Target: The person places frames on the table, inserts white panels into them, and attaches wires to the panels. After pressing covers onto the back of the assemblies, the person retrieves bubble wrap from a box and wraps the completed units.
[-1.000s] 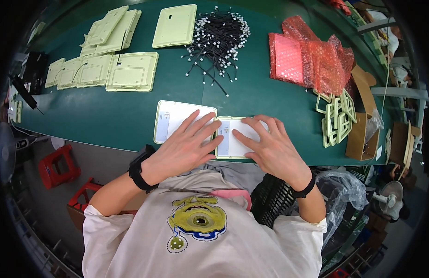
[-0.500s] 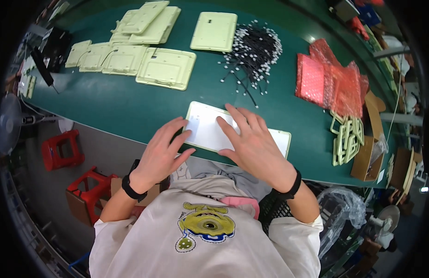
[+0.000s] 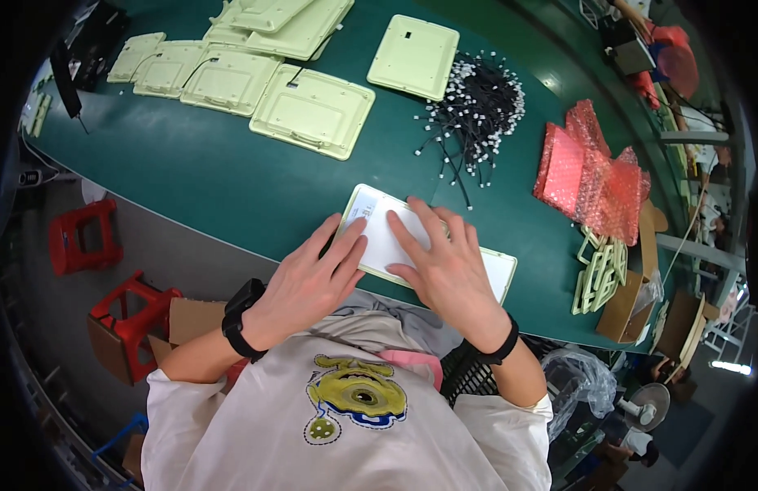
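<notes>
Two flat white rectangular panels lie side by side at the near edge of the green table (image 3: 191,164). My left hand (image 3: 309,278) lies flat, fingers spread, on the left panel (image 3: 383,233) at its near left corner. My right hand (image 3: 440,258) presses flat across the seam, covering much of the right panel (image 3: 498,274). Both wrists wear black bands. Neither hand grips anything.
Several pale green moulded covers (image 3: 313,110) lie at the far left and centre, one more (image 3: 413,56) further back. A heap of black cables with white plugs (image 3: 477,106) and red bubble bags (image 3: 592,176) sit to the right. Pale frames (image 3: 600,274) stand by cardboard boxes. Red stools (image 3: 80,233) are below.
The view has swung, so the table looks tilted. Both hands stay flat on the white panels; my right hand has slid left toward the seam between them.
</notes>
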The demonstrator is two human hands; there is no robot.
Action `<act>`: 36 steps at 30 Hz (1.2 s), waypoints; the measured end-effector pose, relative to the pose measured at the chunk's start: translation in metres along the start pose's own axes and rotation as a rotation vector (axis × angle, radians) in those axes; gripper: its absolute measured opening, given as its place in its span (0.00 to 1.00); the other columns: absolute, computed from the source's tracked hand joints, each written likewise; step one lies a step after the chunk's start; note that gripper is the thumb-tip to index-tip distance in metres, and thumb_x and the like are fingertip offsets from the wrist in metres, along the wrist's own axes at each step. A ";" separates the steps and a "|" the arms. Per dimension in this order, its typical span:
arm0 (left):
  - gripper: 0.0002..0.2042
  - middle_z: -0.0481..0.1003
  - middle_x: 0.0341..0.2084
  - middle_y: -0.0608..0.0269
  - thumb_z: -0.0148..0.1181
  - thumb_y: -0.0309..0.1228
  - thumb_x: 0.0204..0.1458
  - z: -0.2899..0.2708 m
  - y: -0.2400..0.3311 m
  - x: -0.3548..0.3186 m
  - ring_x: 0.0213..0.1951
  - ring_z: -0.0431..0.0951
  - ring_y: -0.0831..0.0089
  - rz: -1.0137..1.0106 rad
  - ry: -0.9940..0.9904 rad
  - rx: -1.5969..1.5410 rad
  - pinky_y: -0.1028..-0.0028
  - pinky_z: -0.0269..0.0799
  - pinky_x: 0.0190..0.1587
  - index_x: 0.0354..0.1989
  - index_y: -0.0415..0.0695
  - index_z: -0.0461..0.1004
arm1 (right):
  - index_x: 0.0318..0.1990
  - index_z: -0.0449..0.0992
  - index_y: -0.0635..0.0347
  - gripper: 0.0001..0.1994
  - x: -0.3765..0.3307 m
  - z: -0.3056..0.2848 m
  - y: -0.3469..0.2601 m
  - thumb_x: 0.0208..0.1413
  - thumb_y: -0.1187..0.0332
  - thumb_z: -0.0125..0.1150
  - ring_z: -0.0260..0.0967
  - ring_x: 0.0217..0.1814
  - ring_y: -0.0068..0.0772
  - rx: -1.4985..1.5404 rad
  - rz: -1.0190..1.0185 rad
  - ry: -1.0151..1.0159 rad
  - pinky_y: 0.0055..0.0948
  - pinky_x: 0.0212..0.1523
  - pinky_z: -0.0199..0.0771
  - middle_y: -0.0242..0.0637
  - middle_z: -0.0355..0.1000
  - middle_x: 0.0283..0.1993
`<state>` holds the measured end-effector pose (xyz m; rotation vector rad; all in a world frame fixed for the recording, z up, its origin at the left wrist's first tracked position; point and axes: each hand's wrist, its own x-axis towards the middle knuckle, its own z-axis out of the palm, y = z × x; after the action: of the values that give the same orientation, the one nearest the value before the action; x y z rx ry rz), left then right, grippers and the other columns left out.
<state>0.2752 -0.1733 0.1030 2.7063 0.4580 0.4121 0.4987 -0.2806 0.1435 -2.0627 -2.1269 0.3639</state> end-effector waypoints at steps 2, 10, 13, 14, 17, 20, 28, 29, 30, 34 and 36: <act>0.22 0.71 0.66 0.51 0.71 0.29 0.56 -0.002 0.001 -0.001 0.64 0.73 0.45 0.018 0.001 0.014 0.57 0.80 0.58 0.57 0.31 0.77 | 0.70 0.75 0.54 0.33 0.000 -0.006 0.001 0.56 0.62 0.76 0.65 0.69 0.52 0.004 -0.032 0.030 0.46 0.65 0.70 0.44 0.64 0.75; 0.16 0.75 0.57 0.53 0.71 0.28 0.56 -0.035 -0.001 0.018 0.54 0.77 0.51 0.049 0.025 -0.021 0.57 0.80 0.49 0.52 0.36 0.79 | 0.42 0.84 0.62 0.09 0.018 -0.059 0.069 0.58 0.68 0.73 0.79 0.42 0.46 0.084 0.376 0.090 0.45 0.44 0.78 0.43 0.80 0.41; 0.14 0.77 0.50 0.54 0.72 0.27 0.55 -0.054 -0.008 0.054 0.50 0.79 0.53 -0.049 0.056 -0.168 0.58 0.79 0.48 0.49 0.38 0.80 | 0.40 0.84 0.64 0.08 0.045 -0.040 0.087 0.57 0.70 0.73 0.79 0.36 0.49 0.173 0.224 0.225 0.46 0.41 0.79 0.47 0.79 0.38; 0.12 0.78 0.44 0.54 0.72 0.27 0.55 -0.058 -0.012 0.075 0.46 0.80 0.53 -0.076 0.031 -0.254 0.57 0.78 0.47 0.46 0.37 0.80 | 0.40 0.84 0.64 0.08 0.055 -0.040 0.088 0.57 0.70 0.73 0.79 0.36 0.49 0.172 0.221 0.230 0.46 0.41 0.79 0.47 0.79 0.38; 0.09 0.78 0.38 0.51 0.71 0.25 0.54 -0.051 -0.029 0.129 0.42 0.81 0.49 -0.103 -0.041 -0.293 0.55 0.78 0.47 0.42 0.36 0.79 | 0.39 0.84 0.65 0.08 0.084 -0.034 0.081 0.56 0.70 0.73 0.79 0.36 0.50 0.124 0.204 0.266 0.45 0.41 0.79 0.46 0.80 0.38; 0.08 0.79 0.37 0.49 0.70 0.23 0.54 -0.021 -0.047 0.161 0.41 0.82 0.47 -0.035 -0.074 -0.235 0.55 0.79 0.45 0.41 0.35 0.80 | 0.38 0.83 0.65 0.08 0.099 -0.016 0.092 0.56 0.70 0.73 0.79 0.35 0.51 0.056 0.197 0.245 0.45 0.40 0.79 0.46 0.80 0.39; 0.07 0.79 0.36 0.45 0.67 0.20 0.54 0.014 -0.049 0.181 0.40 0.82 0.44 -0.109 -0.097 -0.133 0.54 0.79 0.43 0.40 0.33 0.79 | 0.43 0.81 0.64 0.07 0.074 -0.044 0.114 0.64 0.70 0.70 0.76 0.28 0.31 0.850 0.309 0.276 0.29 0.29 0.73 0.41 0.84 0.36; 0.07 0.79 0.36 0.44 0.66 0.19 0.53 0.015 -0.050 0.181 0.40 0.82 0.44 -0.109 -0.109 -0.098 0.53 0.78 0.43 0.40 0.32 0.79 | 0.46 0.81 0.64 0.07 0.068 -0.052 0.115 0.65 0.70 0.69 0.75 0.26 0.27 1.141 0.352 0.246 0.25 0.27 0.71 0.40 0.84 0.36; 0.07 0.79 0.36 0.44 0.66 0.19 0.53 0.014 -0.049 0.181 0.40 0.82 0.44 -0.101 -0.105 -0.100 0.53 0.78 0.43 0.40 0.32 0.79 | 0.46 0.81 0.64 0.07 0.061 -0.060 0.114 0.65 0.70 0.69 0.75 0.26 0.27 1.134 0.354 0.253 0.25 0.27 0.71 0.40 0.84 0.36; 0.03 0.78 0.31 0.36 0.65 0.17 0.47 0.010 -0.044 0.183 0.37 0.83 0.36 -0.007 -0.047 -0.022 0.45 0.78 0.41 0.29 0.29 0.78 | 0.54 0.77 0.62 0.09 0.024 -0.082 0.108 0.71 0.72 0.62 0.72 0.26 0.16 1.345 0.299 0.340 0.16 0.24 0.63 0.41 0.84 0.39; 0.05 0.78 0.32 0.36 0.66 0.17 0.47 0.007 -0.041 0.185 0.37 0.82 0.40 0.012 -0.117 0.006 0.51 0.79 0.41 0.32 0.29 0.78 | 0.56 0.75 0.63 0.10 0.003 -0.075 0.116 0.72 0.73 0.59 0.70 0.24 0.17 1.611 0.139 0.359 0.16 0.22 0.62 0.45 0.84 0.43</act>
<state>0.4345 -0.0713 0.1214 2.7225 0.4109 0.2546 0.6304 -0.2705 0.1823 -1.0737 -0.7677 1.1027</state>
